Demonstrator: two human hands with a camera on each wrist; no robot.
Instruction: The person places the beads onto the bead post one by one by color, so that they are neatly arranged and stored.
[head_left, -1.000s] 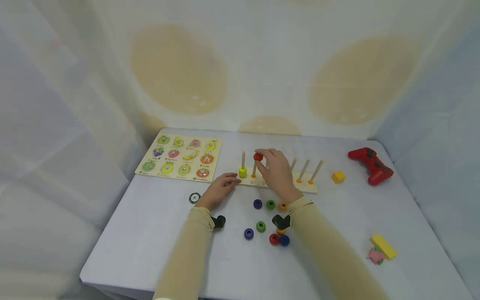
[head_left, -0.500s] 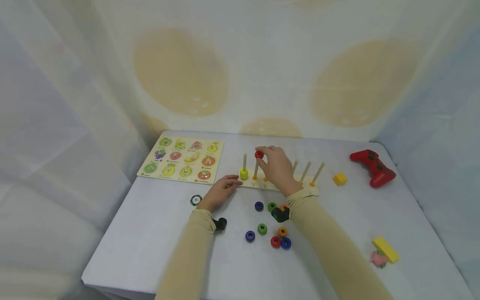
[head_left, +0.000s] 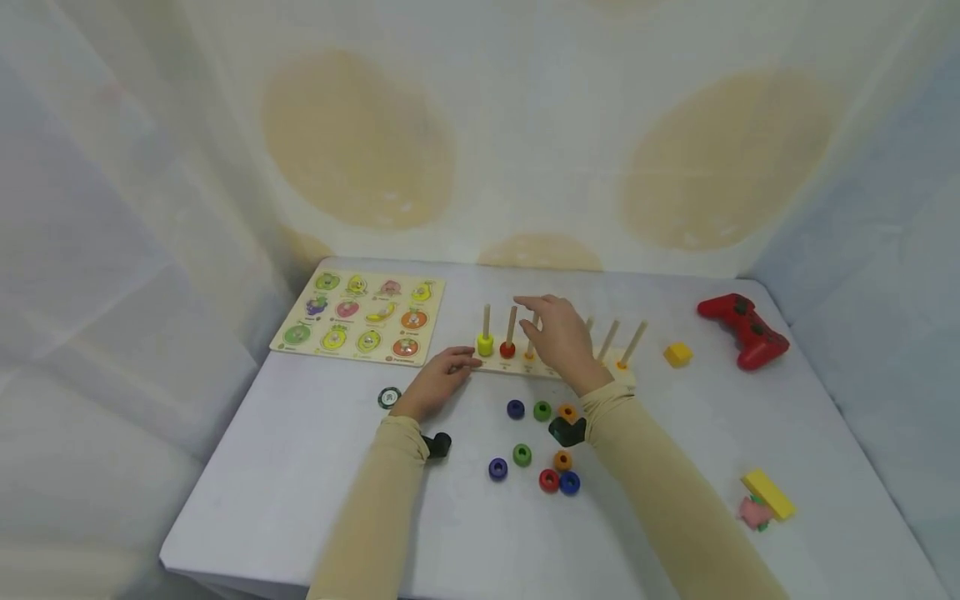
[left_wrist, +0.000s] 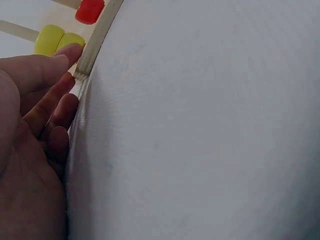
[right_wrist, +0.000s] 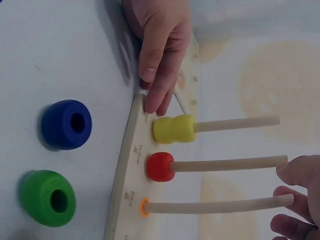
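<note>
At the left end of a wooden peg board (head_left: 517, 367), my left hand (head_left: 437, 383) rests its fingertips on the board's corner, fingers relaxed. Two yellow beads (right_wrist: 174, 129) are stacked on the first peg. On the second peg a red bead (right_wrist: 160, 167) sits down at the base. My right hand (head_left: 561, 340) is raised over the pegs with thumb and fingers parted and nothing between them. In the right wrist view its thumb is right at the tip of the red bead's peg. The third peg (right_wrist: 225, 205) carries only a small orange ring at its foot.
In front of the board lie loose beads, among them a blue bead (head_left: 515, 409) and a green bead (head_left: 542, 410). A fruit puzzle board (head_left: 352, 317) and a poker chip (head_left: 389, 397) are left. A red game controller (head_left: 742, 331) and yellow blocks (head_left: 678, 354) are right.
The red bead, held at the top of the second peg before, has dropped to its base. My right hand has let go and shifted slightly right; the left hand stayed at the board's end.
</note>
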